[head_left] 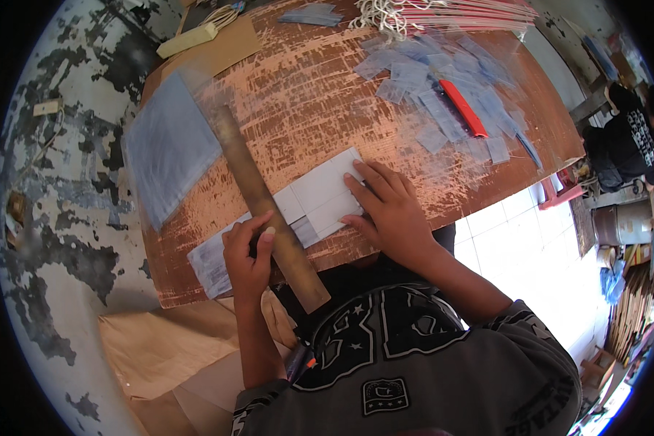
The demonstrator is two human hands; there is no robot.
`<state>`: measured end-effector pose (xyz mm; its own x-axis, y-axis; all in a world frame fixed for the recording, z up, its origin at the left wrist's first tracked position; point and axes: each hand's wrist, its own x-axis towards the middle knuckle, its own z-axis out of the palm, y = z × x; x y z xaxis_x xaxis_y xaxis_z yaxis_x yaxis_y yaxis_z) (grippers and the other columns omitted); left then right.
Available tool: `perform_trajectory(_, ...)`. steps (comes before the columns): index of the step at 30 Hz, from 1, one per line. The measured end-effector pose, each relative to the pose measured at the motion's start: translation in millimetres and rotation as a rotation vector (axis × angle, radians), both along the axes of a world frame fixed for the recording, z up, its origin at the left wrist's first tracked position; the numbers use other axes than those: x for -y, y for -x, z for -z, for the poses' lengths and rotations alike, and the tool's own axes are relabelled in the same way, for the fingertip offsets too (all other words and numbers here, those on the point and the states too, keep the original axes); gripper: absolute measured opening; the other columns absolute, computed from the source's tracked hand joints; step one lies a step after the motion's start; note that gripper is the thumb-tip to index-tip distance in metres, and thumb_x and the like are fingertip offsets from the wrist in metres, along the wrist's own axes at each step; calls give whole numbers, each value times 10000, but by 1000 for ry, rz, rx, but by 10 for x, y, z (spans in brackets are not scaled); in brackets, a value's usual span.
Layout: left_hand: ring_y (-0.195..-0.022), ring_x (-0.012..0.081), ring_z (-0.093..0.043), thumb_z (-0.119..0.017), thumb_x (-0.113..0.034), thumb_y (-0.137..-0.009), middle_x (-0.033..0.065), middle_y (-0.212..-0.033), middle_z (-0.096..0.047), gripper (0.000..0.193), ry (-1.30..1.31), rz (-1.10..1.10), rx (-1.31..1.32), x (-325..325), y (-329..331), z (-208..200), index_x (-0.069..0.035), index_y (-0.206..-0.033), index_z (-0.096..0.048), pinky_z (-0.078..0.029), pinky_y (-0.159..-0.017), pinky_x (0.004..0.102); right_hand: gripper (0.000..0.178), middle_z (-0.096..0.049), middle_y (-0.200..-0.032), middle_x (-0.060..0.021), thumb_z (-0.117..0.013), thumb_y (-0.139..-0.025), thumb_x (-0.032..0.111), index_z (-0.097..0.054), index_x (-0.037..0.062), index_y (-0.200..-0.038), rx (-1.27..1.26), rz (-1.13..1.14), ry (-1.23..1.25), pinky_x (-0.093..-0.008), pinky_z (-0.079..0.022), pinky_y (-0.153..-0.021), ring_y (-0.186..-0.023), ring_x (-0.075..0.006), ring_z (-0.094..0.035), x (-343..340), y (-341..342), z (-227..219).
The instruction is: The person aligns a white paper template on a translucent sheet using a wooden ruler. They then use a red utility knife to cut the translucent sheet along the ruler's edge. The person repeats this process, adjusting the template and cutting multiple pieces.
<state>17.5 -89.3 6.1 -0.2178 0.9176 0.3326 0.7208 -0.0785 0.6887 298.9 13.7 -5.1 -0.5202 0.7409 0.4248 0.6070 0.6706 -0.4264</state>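
Note:
A long flat brown straightedge (269, 200) lies slantwise over the table, its near end jutting past the front edge. My left hand (247, 258) is closed at its left side, thumb and forefinger curled against it. Under the straightedge runs a strip of cloudy clear plastic sheet (214, 254). A white card (327, 192) with thin lines rests on the strip to the right of the straightedge. My right hand (396, 207) lies on the card's right end with fingers spread. A red-handled cutter (463, 109) sits apart, on a heap of cut plastic pieces (414, 65).
A stack of larger plastic sheets (171, 142) covers the left of the worn brown table (305, 109). Bundled red rods with white cords (443, 16) lie at the far edge, near a power strip (187, 40). Brown paper (167, 349) hangs at lower left. Another person (628, 142) sits far right.

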Motion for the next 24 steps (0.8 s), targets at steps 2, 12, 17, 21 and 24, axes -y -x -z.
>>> perform_trajectory(2, -904, 217, -569, -731, -370, -1062, 48, -940, -686, 364, -4, -16, 22, 7, 24, 49, -103, -1291, -821, -411, -948, 372, 641, -570, -1634, -150, -805, -983, 421, -667, 67, -1500, -26, -4, 6, -533, -448, -1212, -1518, -372, -522, -8, -9, 13)
perform_trajectory(12, -950, 179, -591, -741, -313, -1075, 56, -997, -680, 368, -5, -20, 183, 33, 27, 120, -62, -1336, -809, -488, -918, 335, 635, -582, -1635, -137, -774, -1005, 446, -667, 61, -1498, -61, -10, 15, -514, -416, -1247, -1529, -344, -522, -15, -35, 30)
perform_trajectory(17, -975, 170, -598, -732, -289, -1085, 70, -1055, -688, 372, 30, -22, 205, 74, 72, 146, -36, -1350, -794, -498, -939, 322, 645, -581, -1628, -146, -746, -1011, 467, -665, 40, -1488, -48, -6, 19, -502, -405, -1260, -1538, -333, -502, 4, -31, 35)
perform_trajectory(21, -1005, 156, -640, -714, -256, -1099, 87, -1132, -712, 382, 13, -6, 236, 67, 58, 116, -4, -1381, -765, -502, -967, 319, 647, -576, -1635, -144, -749, -1009, 462, -663, 36, -1489, -41, -1, 24, -499, -396, -1272, -1552, -331, -490, 2, -34, 13)
perform_trajectory(24, -1032, 152, -673, -706, -243, -1105, 103, -1184, -725, 391, 15, -20, 304, 92, 12, 97, 13, -1397, -748, -506, -989, 317, 645, -571, -1639, -146, -748, -1013, 454, -657, 34, -1494, -48, -9, 30, -499, -381, -1284, -1560, -329, -481, 16, -30, 30)
